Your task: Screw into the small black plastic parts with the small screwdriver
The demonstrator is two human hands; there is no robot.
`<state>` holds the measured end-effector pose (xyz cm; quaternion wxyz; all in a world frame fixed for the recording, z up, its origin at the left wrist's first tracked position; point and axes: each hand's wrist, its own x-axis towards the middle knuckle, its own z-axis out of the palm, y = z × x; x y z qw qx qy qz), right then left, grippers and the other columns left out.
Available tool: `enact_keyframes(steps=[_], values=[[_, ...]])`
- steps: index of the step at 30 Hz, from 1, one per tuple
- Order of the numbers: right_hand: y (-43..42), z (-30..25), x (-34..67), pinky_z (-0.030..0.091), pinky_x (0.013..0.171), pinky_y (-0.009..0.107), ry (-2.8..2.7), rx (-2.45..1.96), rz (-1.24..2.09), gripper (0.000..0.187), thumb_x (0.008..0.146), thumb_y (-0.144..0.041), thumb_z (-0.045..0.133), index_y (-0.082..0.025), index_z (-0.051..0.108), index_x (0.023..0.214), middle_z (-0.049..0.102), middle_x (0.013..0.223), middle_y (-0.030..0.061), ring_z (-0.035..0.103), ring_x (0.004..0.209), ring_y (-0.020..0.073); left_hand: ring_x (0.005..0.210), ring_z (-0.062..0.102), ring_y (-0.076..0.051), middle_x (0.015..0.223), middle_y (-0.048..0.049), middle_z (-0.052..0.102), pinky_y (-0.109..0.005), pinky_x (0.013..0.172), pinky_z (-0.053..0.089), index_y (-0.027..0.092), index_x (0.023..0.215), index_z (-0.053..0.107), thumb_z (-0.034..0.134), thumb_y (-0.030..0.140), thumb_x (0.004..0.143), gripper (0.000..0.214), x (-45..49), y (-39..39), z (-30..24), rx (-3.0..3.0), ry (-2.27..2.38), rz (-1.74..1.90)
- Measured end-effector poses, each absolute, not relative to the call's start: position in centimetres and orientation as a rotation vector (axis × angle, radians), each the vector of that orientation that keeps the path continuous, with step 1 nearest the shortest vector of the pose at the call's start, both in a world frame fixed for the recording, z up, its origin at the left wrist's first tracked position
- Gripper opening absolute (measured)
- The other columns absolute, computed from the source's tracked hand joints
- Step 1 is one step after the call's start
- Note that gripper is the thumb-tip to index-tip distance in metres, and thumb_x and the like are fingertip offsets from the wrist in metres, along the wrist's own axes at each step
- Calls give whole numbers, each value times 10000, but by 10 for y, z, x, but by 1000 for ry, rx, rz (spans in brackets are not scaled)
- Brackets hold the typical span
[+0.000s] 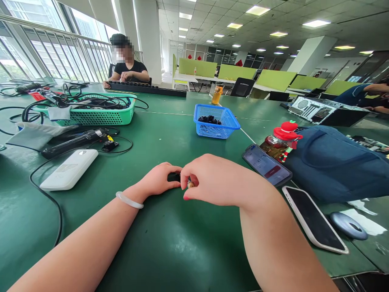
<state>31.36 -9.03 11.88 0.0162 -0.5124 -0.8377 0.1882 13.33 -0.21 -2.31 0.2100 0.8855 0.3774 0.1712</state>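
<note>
My left hand (161, 178), with a pale bangle (129, 200) at its wrist, is closed around a small black object (174, 177) on the green table. Right beside it, my right hand (202, 178) is bent down with its fingers curled toward that object. A small brownish rounded thing (191, 184) shows between the right thumb and fingers, too little of it to name. The fingertips partly hide the black object, so its kind does not show. Beyond the hands stands a blue plastic basket (217, 130) with small black parts (209, 119) in it.
Left lie a white power bank (69, 169), a black cylindrical device (73, 142) and a green basket (100, 117) of cables. Right are two phones (267, 164), a red-lidded jar (278, 142), a blue bag (337, 166) and a grey oval object (349, 225). A person (129, 69) sits opposite.
</note>
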Motion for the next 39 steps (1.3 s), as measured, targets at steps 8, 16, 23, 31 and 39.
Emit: enact_keyframes(steps=[8,16,23,31,39], values=[[-75,116,320,337,533,219,-2334,-1604,346,183,838,-198,577,-252,751,851,674,754,-9,551,625,113,967,597,-232,1037,-34,683,-336,854,471,275,1143,645,634,411,760,406,131,-2,-23,2469,1067,466],[-96,116,301,306,500,221,-2615,-1445,530,99,804,-234,681,-255,755,743,615,624,-23,537,592,111,717,583,-173,744,22,663,-271,675,460,202,802,684,595,285,733,140,134,-9,-17,2450,1061,485],[-95,117,308,337,524,223,-2648,-1446,573,142,809,-234,666,-267,758,912,668,708,-21,541,586,109,797,597,-189,838,12,679,-279,713,454,212,808,667,590,312,742,142,135,-8,-17,2478,1084,492],[-89,119,320,348,578,246,-2604,-1537,465,190,873,-228,571,-255,759,883,668,738,17,578,644,141,896,603,-215,886,-1,694,-284,775,457,246,900,689,610,412,764,229,133,-2,-23,2477,1068,457],[-98,121,295,400,576,228,-2837,-1516,643,139,844,-268,637,-226,747,919,697,753,17,626,706,161,933,591,-213,963,-23,693,-300,828,454,218,1040,687,589,266,774,287,134,-6,-17,2463,1064,435]])
